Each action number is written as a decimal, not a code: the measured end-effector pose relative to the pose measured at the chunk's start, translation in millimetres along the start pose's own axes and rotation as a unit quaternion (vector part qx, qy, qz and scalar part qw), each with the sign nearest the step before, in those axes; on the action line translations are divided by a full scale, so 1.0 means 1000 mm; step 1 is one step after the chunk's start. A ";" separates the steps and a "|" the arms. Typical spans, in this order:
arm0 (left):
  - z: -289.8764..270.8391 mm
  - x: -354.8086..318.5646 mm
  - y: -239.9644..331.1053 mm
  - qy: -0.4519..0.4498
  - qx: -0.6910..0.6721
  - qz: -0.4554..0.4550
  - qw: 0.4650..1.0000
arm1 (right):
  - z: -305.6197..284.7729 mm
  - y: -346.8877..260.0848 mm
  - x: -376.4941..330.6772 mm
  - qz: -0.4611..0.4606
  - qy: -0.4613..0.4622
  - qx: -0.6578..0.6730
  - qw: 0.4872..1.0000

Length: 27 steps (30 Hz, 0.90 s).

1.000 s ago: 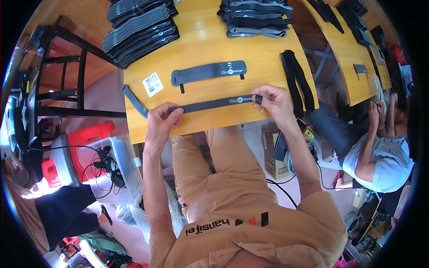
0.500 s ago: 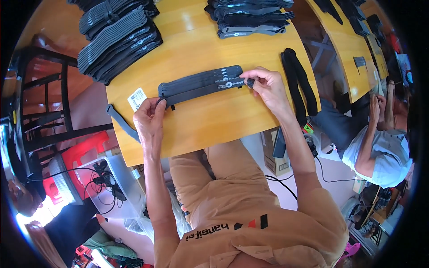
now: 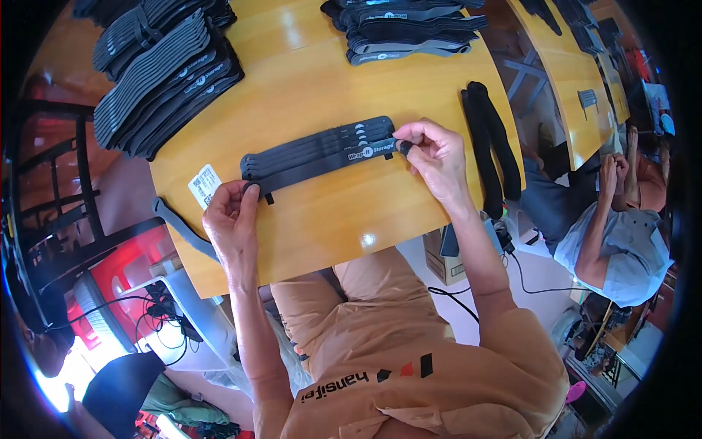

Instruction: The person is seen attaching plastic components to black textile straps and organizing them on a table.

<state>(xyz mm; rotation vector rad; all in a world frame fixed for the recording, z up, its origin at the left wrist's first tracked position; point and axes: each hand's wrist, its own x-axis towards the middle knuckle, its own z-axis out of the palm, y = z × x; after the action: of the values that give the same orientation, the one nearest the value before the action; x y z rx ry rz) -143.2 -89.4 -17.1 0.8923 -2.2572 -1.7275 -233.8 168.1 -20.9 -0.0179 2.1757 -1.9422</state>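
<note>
A dark grey storage strap (image 3: 311, 170) with white print is stretched lengthwise between my two hands. Its left end is pinched between thumb and fingers of my left hand (image 3: 232, 221). My right hand (image 3: 442, 159) grips the other end, where a short black piece sticks out at the fingertips. Just beyond it lies a small stack of similar straps (image 3: 314, 143) on the yellow table (image 3: 344, 227), partly hidden by the held strap. Beside my left hand are a white printed label (image 3: 205, 181) and a single loose strap (image 3: 179, 224) at the table's left edge.
Tall piles of bundled straps stand at the back left (image 3: 164, 80) and back right (image 3: 409, 33). Two long black straps (image 3: 488, 146) lie along the right edge. A co-worker in a light blue shirt (image 3: 614, 245) sits to the right at another table (image 3: 578, 102).
The whole view has turned a little, so the table's left side sits lower. Both hands keep hold of the strap's ends, with little visible movement relative to the stack.
</note>
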 end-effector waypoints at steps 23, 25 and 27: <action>0.000 0.002 0.001 -0.011 -0.022 -0.028 0.999 | 0.002 0.009 0.002 -0.025 0.039 -0.040 0.998; 0.000 0.002 0.001 -0.009 -0.023 -0.024 0.999 | 0.004 0.009 0.002 -0.025 0.042 -0.036 0.998; 0.000 0.002 0.000 -0.009 -0.025 -0.023 0.999 | 0.004 0.009 0.002 -0.025 0.044 -0.032 0.998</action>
<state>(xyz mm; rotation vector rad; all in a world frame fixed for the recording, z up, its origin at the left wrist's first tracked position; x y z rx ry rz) -145.0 -90.4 -17.7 0.9286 -2.2122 -1.8096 -234.2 164.8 -30.3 0.0035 2.3151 -1.9327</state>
